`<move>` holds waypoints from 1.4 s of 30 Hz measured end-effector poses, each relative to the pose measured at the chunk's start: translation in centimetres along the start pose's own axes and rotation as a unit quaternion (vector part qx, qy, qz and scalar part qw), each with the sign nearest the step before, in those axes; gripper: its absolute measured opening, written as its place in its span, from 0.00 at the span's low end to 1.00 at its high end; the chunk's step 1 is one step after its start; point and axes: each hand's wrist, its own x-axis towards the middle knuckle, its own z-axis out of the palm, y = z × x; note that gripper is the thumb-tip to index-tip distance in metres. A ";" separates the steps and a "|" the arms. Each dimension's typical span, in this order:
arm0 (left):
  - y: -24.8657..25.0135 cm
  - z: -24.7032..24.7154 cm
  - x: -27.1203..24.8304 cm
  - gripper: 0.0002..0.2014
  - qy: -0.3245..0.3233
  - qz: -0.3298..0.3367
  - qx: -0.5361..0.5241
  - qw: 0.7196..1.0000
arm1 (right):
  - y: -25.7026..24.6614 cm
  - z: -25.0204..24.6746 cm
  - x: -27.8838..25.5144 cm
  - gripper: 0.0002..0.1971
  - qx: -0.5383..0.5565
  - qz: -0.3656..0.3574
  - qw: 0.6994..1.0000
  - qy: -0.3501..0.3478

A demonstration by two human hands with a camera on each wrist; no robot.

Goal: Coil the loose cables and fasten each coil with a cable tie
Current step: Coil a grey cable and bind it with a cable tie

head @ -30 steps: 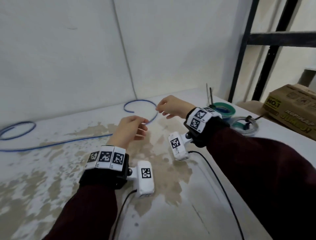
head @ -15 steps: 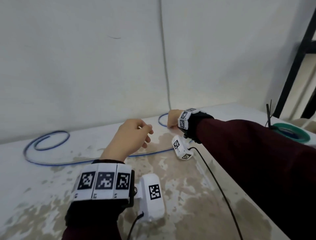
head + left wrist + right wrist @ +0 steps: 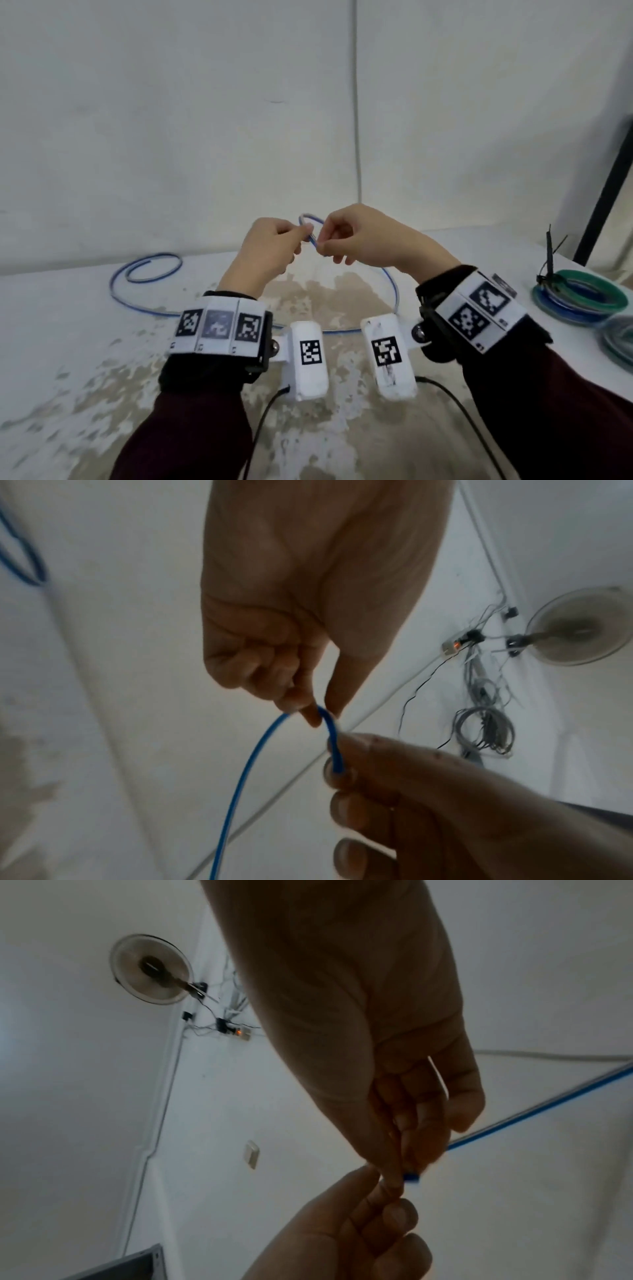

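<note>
Head view is bright and evenly lit, soft light with no hard shadows on the white wall (image 3: 171, 102) or the stained tabletop (image 3: 85, 394). Wide-angle bending shows: the black shelf post (image 3: 606, 192) leans at the right edge. Slight softness everywhere; one wrist marker (image 3: 216, 325) reads washed-out and blurred. The left wrist view is much dimmer, the left hand (image 3: 308, 588) a backlit brown silhouette against the pale wall, the blue cable (image 3: 240, 777) sharp enough but the near fingers smeared. The right wrist view is darker still, grainy, the right hand (image 3: 359, 1015) in shadow, the wall fan (image 3: 150, 969) soft.
</note>
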 end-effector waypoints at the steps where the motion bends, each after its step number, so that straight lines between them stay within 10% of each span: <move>1: 0.6 -0.6 -0.3 0.16 -0.014 0.008 0.002 1.000 | -0.6 -0.3 -0.6 0.04 -0.006 -0.006 1.000 0.001; 6: 4.2 -3.2 -3.1 0.15 -0.086 0.076 0.072 0.991 | -1.6 -2.7 -1.8 0.16 -0.072 -0.030 0.984 0.160; 15: 6.3 -6.1 -5.7 0.08 -0.096 0.150 0.071 0.981 | -2.2 -3.9 -3.0 0.17 -0.141 -0.071 0.973 0.166; 25: 5.4 -6.8 -5.0 0.07 0.022 0.147 -0.136 0.979 | -3.7 -3.7 -3.9 0.21 0.191 -0.109 0.969 0.113; 42: 4.8 -4.3 -4.0 0.04 0.018 0.091 -0.312 0.946 | -3.7 -1.3 -2.5 0.18 0.284 -0.026 0.956 0.070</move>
